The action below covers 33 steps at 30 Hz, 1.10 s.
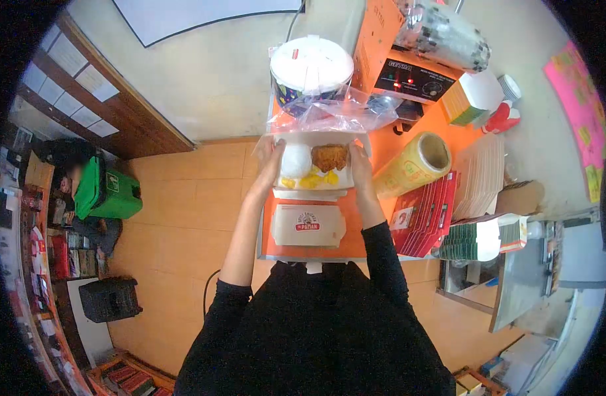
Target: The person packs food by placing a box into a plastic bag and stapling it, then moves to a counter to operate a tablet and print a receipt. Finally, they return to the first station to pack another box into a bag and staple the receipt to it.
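Observation:
My left hand (pixel 270 167) and my right hand (pixel 363 175) grip the two sides of an open cardboard food box (pixel 303 138), their fingers partly hidden behind its walls. Inside it lie a white mound of rice (pixel 296 161), a browned piece of fried chicken (pixel 330 158) and yellow pieces of food (pixel 309 179) along the near side. Closer to my body, a second cardboard box (pixel 308 226) with a red printed logo lies on the orange table (pixel 275 253). Just beyond the held box is a crumpled clear plastic bag (pixel 316 116).
A white-lidded tub (pixel 312 65) stands at the back, beside an orange machine (pixel 408 79) with lit red lamps. On the right are a roll of plastic film (pixel 414 164), red folded cartons (pixel 425 218) and stacked cardboard (pixel 478 175). A person crouches near a green bin (pixel 111 191).

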Each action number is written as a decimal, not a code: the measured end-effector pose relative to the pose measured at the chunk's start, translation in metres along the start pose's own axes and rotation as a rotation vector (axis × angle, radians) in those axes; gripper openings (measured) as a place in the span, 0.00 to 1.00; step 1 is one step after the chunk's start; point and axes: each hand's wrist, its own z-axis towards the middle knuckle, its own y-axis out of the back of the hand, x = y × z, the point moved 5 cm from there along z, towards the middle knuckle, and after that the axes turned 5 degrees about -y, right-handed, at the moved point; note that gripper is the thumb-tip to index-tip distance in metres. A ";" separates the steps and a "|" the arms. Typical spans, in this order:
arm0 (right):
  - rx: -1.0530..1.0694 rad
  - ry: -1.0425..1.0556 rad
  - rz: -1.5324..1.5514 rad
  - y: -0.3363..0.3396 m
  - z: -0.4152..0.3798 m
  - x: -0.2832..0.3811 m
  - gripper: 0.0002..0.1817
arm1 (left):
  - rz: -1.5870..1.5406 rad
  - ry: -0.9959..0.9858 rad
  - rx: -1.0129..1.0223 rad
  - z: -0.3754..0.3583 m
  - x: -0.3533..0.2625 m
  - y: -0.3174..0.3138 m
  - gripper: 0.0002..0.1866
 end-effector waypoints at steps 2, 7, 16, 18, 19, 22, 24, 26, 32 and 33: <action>0.002 0.110 0.000 -0.003 0.001 -0.002 0.26 | 0.019 0.031 -0.044 -0.003 0.005 -0.004 0.38; 0.036 0.008 0.460 -0.010 -0.011 0.001 0.23 | 0.122 0.005 -0.052 -0.030 -0.033 0.001 0.37; 0.233 0.277 0.303 -0.023 -0.059 0.071 0.19 | -0.358 -0.034 -0.097 -0.061 -0.076 0.028 0.28; 0.303 0.259 0.386 -0.029 -0.065 0.062 0.22 | -0.469 -0.021 -0.118 -0.075 -0.076 0.032 0.24; 0.337 0.250 0.426 -0.030 -0.070 0.058 0.24 | -0.512 -0.021 -0.139 -0.084 -0.077 0.032 0.22; 0.362 0.199 0.465 -0.019 -0.109 0.049 0.28 | -0.556 0.023 -0.183 -0.115 -0.062 0.035 0.20; 0.224 0.128 0.177 -0.005 -0.125 0.019 0.29 | -0.458 0.068 -0.197 -0.136 -0.038 0.036 0.19; 0.161 0.008 0.092 0.010 -0.136 -0.024 0.29 | -0.187 0.110 -0.175 -0.152 -0.011 0.034 0.18; 0.118 -0.015 -0.080 0.029 -0.128 -0.175 0.25 | -0.264 0.066 -0.261 -0.164 0.022 0.000 0.15; 0.134 -0.083 -0.026 0.028 -0.126 -0.195 0.24 | -0.376 0.082 -0.282 -0.161 0.038 -0.004 0.14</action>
